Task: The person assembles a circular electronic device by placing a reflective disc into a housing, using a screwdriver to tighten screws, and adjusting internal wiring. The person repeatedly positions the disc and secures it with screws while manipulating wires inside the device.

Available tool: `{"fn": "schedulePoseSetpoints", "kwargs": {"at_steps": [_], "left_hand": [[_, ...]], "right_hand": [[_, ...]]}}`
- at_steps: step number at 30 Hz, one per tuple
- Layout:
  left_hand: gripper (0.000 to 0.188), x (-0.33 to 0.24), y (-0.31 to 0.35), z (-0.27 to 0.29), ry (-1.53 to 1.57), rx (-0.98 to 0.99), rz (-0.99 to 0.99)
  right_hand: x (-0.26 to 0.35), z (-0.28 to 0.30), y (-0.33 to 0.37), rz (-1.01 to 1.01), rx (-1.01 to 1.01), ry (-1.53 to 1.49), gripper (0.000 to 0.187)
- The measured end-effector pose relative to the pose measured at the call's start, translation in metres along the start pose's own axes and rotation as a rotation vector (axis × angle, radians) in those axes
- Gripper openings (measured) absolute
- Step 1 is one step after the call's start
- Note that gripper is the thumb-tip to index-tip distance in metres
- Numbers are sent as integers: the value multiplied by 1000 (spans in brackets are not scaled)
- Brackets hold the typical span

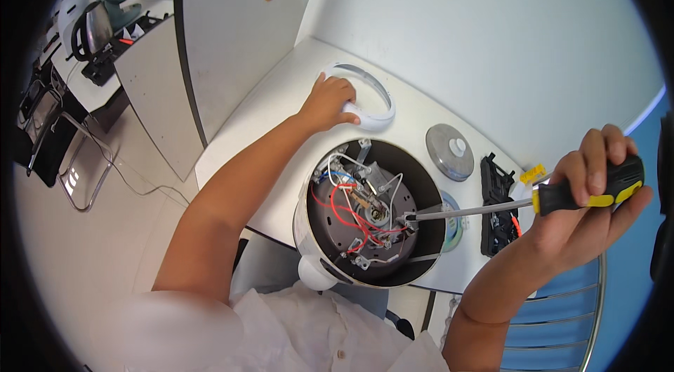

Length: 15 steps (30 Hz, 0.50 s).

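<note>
- Progress judged as mid-disassembly: round white-walled cooker body with dark open underside (370, 214) stands upturned at near edge of white table (281, 98), base cover already off, red, white and blue wiring (347, 210) and metal brackets laid bare.
- Removed parts lie about cooker body: white plastic ring (372, 102) just beyond it, round grey metal disc with white centre knob (449, 152) to right and beyond, black plastic piece (497, 205) farther right, small yellow bit (532, 174) beside that piece.
- Right hand (597, 203) held well right of cooker body, fingers wrapped tight round black-and-yellow handle of long-shafted screwdriver (491, 207); tip reaches into open underside, touching or nearly touching a fitting near middle — exact contact cannot tell.
- Left hand (328, 102) beyond cooker body, fingers curled over near rim of white plastic ring, resting on or gripping it.
- Left to do, as judged: inner fittings, brackets and wires appear in place, so interior work seems barely begun.
</note>
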<state>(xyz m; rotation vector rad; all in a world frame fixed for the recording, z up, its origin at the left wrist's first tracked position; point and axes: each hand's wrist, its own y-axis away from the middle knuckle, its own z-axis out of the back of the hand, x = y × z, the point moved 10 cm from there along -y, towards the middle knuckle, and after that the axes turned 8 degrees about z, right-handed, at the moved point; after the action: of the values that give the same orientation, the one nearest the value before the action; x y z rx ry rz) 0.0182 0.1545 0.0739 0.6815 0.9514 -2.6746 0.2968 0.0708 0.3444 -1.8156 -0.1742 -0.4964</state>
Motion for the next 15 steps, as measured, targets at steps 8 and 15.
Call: {"fn": "schedulePoseSetpoints", "kwargs": {"at_steps": [8,15], "left_hand": [[27,-9,9,-60,-27,141,-71],[34,2,25,-34,154,45,-93]], "right_hand": [[-46,-19,4,-173,6,-104,15],[-41,-21,6,-195,85,-112,15]]}}
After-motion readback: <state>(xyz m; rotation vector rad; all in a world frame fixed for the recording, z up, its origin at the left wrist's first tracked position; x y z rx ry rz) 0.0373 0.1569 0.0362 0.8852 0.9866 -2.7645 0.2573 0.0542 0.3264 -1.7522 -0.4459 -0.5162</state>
